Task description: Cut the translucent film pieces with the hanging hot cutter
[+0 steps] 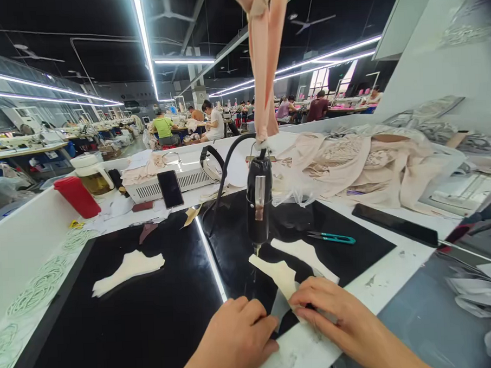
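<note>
A black mat [154, 329] lies on a white table [380, 286]. The cream piece [280, 272] sits on the mat near its front edge, toward the right corner. The right hand [336, 310] has its fingers close together, pinching the near end of this piece. The left hand [239, 336] is just beside it, over the mat's front edge. Its fingers are bent and close together, but I cannot tell if they hold anything. A see-through grey piece [280, 307] lies between the two hands.

A black tool [259, 199] hangs down from pink cloth strips [265, 80]. Its thin tip is right at the far end of the cream piece; I cannot tell if they touch.

A white piece [308, 257] lies just to the right of the cream one. Small teal snips [333, 237] lie near the mat's right corner. Some more cream pieces [128, 270] lie near the mat's back left corner. A red tub [77, 197] leans by the table's left edge, and a big pile of pale cloth [362, 162] fills the back right corner.
</note>
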Demonstrator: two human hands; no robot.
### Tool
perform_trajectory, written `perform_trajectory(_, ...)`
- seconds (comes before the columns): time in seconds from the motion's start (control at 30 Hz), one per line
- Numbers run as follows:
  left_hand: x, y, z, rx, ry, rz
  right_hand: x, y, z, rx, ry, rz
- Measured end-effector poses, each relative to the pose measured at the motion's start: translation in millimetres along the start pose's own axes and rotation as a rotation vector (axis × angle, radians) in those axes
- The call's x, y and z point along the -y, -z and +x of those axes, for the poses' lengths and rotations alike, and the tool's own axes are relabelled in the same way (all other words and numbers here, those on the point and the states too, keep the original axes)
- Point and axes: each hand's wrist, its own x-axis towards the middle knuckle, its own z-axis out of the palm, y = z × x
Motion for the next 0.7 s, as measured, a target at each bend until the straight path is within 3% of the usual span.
perform_trajectory(0.17, 1, 0.1, -4, 0.008, 0.063, -0.176, -7, 2, -2, -0.05, -0.018, -0.018)
perform_trajectory(0.3, 2, 9.1, -10, 0.025, 0.086, -0.177, -9, 2, 3, -0.106, -0.01, -0.043)
perform_trajectory(0.43, 3, 22.7, -17, -0.027, 0.157, -0.295, -12, -6, 13, -0.082, 0.034, -0.195)
perform_trajectory(0.6, 2, 49.2, -34, 0.036, 0.462, -0.652, -22, -17, 18, -0.1, 0.057, -0.284)
perform_trajectory(0.7, 2, 65.6, -48, -0.02, 0.681, -0.822, -30, -19, 17, -0.112, 0.067, -0.287)
